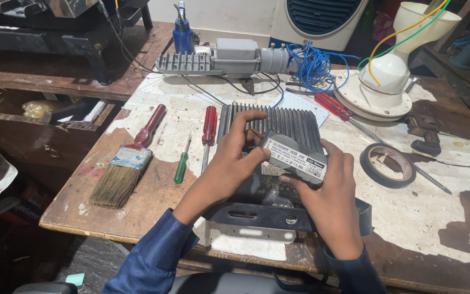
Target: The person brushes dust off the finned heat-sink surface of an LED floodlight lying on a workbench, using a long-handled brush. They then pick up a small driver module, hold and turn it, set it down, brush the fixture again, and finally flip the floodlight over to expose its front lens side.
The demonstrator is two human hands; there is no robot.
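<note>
Gripping a grey driver box [295, 158] together, the left hand [229, 166] and right hand [330, 193] hold it above a finned housing [295, 122].

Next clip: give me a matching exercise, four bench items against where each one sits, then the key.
Items:
1. paintbrush
2. tape roll
3. grey driver box
4. blue bottle

Places:
A. held between both hands, left hand and right hand
B. far edge of the bench, by the grey lamp housing
C. flat on the bench, right of the hands
D. flat on the bench, left of the hands

Pairs: 1-D, 2-C, 3-A, 4-B
</note>
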